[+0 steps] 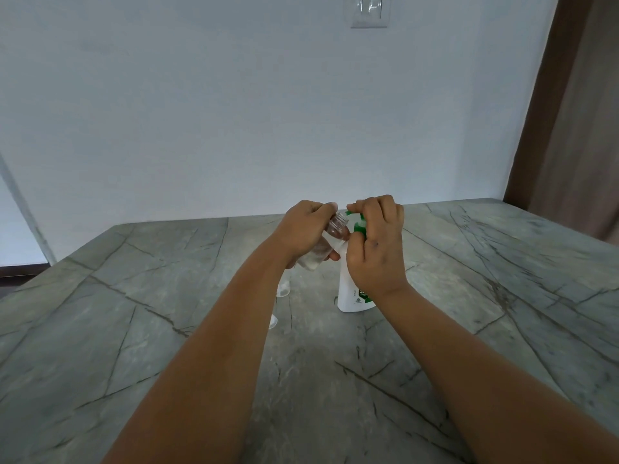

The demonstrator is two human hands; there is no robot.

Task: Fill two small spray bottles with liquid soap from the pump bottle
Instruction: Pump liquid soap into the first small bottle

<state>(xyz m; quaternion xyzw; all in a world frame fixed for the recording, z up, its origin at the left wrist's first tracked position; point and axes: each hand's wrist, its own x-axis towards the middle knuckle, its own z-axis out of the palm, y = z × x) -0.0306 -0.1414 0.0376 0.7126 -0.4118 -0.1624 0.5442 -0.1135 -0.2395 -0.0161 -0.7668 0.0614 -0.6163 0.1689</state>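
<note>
A white pump bottle (pixel 348 289) with a green pump head (pixel 359 226) stands on the marble table. My right hand (pixel 376 242) is curled over the pump head, fingers on top of it. My left hand (pixel 303 234) grips a small clear spray bottle (pixel 331 236), uncapped and tilted, with its open threaded neck right at the green nozzle tip. A little whitish liquid shows in its lower end. Two small clear pieces (pixel 283 289) (pixel 274 321) lie on the table beside my left forearm, partly hidden by it.
The grey veined marble table (pixel 201 329) stretches wide on all sides. A pale wall rises behind it, with a switch plate (pixel 369 11) high up. A brown door frame (pixel 569 112) stands at the right.
</note>
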